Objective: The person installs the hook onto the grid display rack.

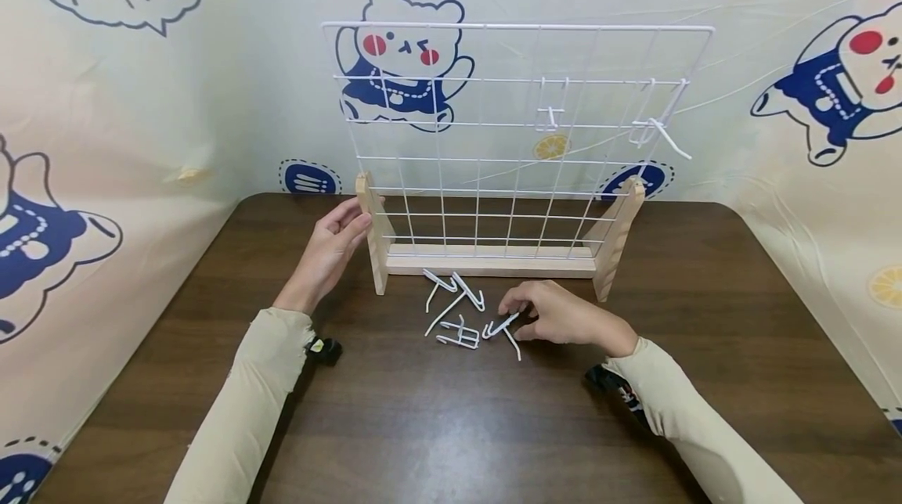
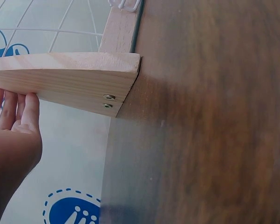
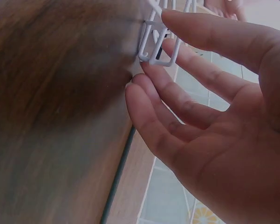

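Nearest hook: this white hook [image 1: 500, 327] lies on the table [image 1: 451, 426], at the thumb and fingertips of the right hand [image 1: 564, 316], in front of the rack.
Right hand: thumb and fingers straddle the hook's near end, the thumb overlapping its wire in the wrist view; I cannot tell whether they pinch it yet.
Left hand: the left hand [image 1: 331, 246] rests against the left wooden foot [image 1: 375, 238], its fingers fairly straight and the thumb on the outer face.
Hook handling: probably light, stiff and hard to break; the smooth coating may slide a little between fingertips.
Where to hold: the paired rails look the surest place, leaving the bent catches free and the slim arm unstrained.
Hook shape: a narrow loop of white rod, curled at one end, with a single arm jutting out.
Other loose hooks: two long-armed ones [image 1: 467, 289] lie near the base board [image 1: 486, 264], and a squat one [image 1: 467, 332] lies just beside the nearest hook.
Rack: white wire grid [image 1: 486, 124], thin and straight, likely rigid though able to rock; two hooks hang on its right half.
Wood: pale, flat-grained, tapering feet, with two metal screws [image 2: 108, 97] in the left one.
Table: dark brown, wood-patterned, faintly glossy.
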Available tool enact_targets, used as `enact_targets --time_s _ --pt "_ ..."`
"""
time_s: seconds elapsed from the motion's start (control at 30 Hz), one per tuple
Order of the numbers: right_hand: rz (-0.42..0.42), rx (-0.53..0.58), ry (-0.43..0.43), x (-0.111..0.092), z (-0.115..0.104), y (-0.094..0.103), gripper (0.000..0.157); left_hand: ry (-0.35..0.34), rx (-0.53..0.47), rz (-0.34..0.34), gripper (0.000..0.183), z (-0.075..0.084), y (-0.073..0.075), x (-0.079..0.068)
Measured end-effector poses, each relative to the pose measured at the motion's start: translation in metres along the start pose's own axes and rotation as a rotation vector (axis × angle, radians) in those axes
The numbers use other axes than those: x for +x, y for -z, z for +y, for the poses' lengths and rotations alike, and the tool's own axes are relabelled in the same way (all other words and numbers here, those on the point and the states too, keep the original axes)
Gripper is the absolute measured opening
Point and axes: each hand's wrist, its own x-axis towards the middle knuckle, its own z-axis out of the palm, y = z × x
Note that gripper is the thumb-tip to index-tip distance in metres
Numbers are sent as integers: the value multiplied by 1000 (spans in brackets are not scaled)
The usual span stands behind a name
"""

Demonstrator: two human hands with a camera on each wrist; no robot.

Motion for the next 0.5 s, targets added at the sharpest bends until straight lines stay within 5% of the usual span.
enact_targets --time_s 0.5 --pt "65 -12 39 3 -1 -5 12 -8 -2 -8 45 -1 0 0"
